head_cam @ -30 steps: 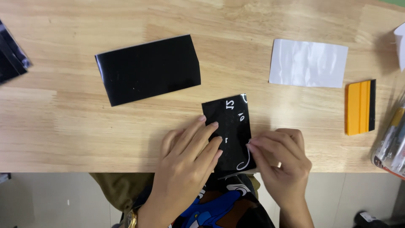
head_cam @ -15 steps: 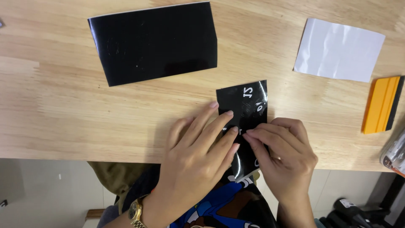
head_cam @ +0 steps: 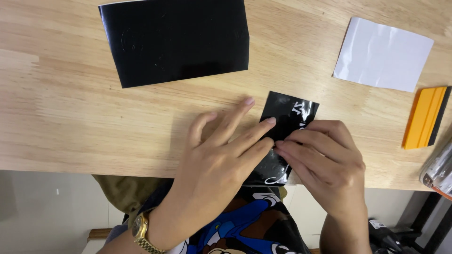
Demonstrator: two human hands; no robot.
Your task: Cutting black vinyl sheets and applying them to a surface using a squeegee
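Having slid my left hand (head_cam: 212, 160) further right, I am pressing the small black sheet (head_cam: 287, 127) flat at the lower-middle bench (head_cam: 70, 117) edge while my right hand's (head_cam: 325, 162) fingers are pinching its surface, peeling barely begun.

The hands, left (head_cam: 221, 155) and right (head_cam: 325, 164), are closing together over the small black sheet (head_cam: 287, 117), now tilting rightward and covering more of it.
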